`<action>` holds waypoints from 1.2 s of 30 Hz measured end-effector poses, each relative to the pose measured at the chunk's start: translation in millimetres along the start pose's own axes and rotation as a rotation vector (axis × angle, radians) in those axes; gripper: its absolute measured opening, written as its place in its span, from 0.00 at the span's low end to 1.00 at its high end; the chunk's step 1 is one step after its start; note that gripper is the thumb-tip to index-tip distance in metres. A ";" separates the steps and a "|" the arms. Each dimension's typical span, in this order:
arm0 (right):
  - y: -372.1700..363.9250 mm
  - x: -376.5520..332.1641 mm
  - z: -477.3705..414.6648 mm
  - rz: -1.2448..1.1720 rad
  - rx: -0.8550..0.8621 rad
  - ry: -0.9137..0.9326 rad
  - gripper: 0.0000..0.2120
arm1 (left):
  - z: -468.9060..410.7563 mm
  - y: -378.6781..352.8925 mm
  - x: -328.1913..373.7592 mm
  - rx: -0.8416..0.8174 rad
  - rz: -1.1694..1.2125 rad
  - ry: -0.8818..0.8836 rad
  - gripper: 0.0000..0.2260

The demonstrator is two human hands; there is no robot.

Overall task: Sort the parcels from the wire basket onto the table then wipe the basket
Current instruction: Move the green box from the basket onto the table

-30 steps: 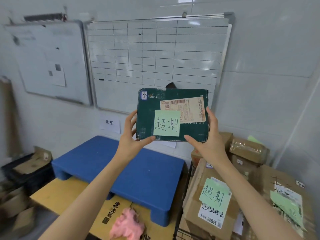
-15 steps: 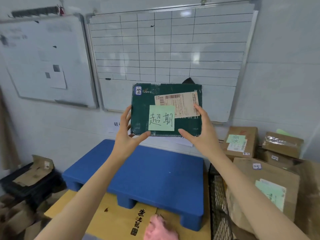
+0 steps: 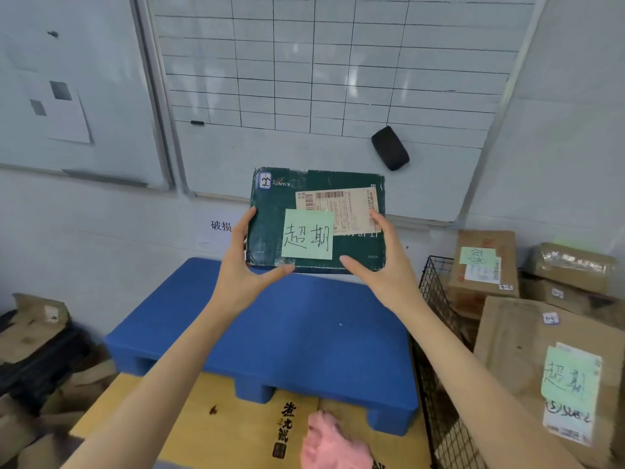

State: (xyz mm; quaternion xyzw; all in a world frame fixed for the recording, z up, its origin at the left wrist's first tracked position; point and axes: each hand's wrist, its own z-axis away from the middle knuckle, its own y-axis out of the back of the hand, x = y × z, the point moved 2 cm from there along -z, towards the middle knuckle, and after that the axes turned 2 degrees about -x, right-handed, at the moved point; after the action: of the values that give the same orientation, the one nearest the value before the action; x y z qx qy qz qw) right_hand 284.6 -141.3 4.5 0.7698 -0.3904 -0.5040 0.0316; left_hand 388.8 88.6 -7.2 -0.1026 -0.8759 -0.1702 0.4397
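While both hands are holding it up, the green parcel [image 3: 316, 220] is hanging in front of the wall just below the whiteboard [image 3: 338, 62], with its face turning toward the camera and its lower edge showing over the far side of the blue platform [image 3: 287, 333]. The left hand [image 3: 241, 269] is gripping the parcel's left side, its fingers [image 3: 249, 216] lying up along that edge and its thumb pressing under the bottom edge. The right hand [image 3: 382, 265] is gripping the right side in the same way, its fingers reaching onto the shipping label [image 3: 338, 208]. A pale green note [image 3: 307, 239] with handwritten characters is sticking to the parcel's front, overlapping the label's lower left corner. The blue platform is sitting on the yellow worktop [image 3: 216, 421], and a pink cloth [image 3: 333, 441] is lying on the worktop at the near edge, just in front of the platform. The wire basket [image 3: 436, 299] is standing just right of the worktop, holding brown boxes [image 3: 483, 265], two of them carrying green notes. A black eraser [image 3: 390, 148] is clinging to the whiteboard above the parcel's right corner. A small paper sign [image 3: 220, 226] is hanging on the wall beside the left hand.
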 end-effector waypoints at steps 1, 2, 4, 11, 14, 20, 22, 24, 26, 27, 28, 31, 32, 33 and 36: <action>-3.0 3.7 -2.5 0.006 -0.007 -0.009 0.41 | -0.9 -0.7 -5.1 0.002 -0.008 0.002 0.45; -5.8 8.2 -5.5 0.008 -0.015 -0.020 0.41 | -1.7 -1.8 -9.7 0.002 -0.022 0.004 0.45; -10.9 17.1 -12.6 0.000 -0.036 -0.040 0.41 | -5.1 -3.4 -20.0 0.005 -0.064 0.011 0.46; -29.0 57.5 -34.3 -0.008 -0.123 -0.110 0.41 | -28.1 -4.7 -55.8 0.000 -0.173 0.102 0.45; -31.6 75.6 -41.1 -0.003 -0.146 -0.132 0.40 | -36.3 -12.9 -67.8 -0.013 -0.197 0.105 0.43; -43.9 105.4 -48.2 -0.018 -0.167 -0.192 0.38 | -40.6 -27.0 -101.2 -0.006 -0.213 0.157 0.40; -48.5 111.8 -50.1 -0.027 -0.152 -0.219 0.39 | -42.8 -31.2 -110.6 0.001 -0.201 0.180 0.40; -52.2 118.1 -53.5 -0.039 -0.131 -0.242 0.39 | -47.5 -35.4 -118.8 -0.001 -0.193 0.189 0.40; -54.5 124.1 -56.8 -0.044 -0.114 -0.263 0.39 | -53.4 -39.2 -126.2 -0.010 -0.179 0.192 0.40; -54.9 126.5 -57.9 -0.042 -0.110 -0.274 0.39 | -56.2 -41.0 -130.0 -0.018 -0.169 0.194 0.40; -54.9 128.8 -58.7 -0.039 -0.106 -0.286 0.39 | -58.8 -43.0 -133.1 -0.025 -0.158 0.195 0.40; -53.6 135.8 -62.0 -0.028 -0.093 -0.313 0.38 | -66.2 -48.3 -142.7 -0.040 -0.122 0.202 0.40; -53.0 137.9 -63.5 -0.024 -0.092 -0.315 0.37 | -68.1 -50.0 -145.9 -0.044 -0.111 0.205 0.40; -52.9 140.4 -65.1 -0.020 -0.094 -0.313 0.36 | -69.2 -51.1 -149.3 -0.046 -0.100 0.211 0.40; -54.6 152.3 -66.8 -0.020 -0.111 -0.321 0.34 | -68.6 -52.0 -161.4 -0.056 -0.067 0.256 0.39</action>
State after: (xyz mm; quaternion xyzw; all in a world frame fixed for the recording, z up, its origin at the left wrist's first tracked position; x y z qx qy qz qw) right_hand 397.7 -222.8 -101.3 0.6804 -0.3542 -0.6415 0.0061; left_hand 517.7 9.3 -109.9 -0.0631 -0.8105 -0.2209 0.5388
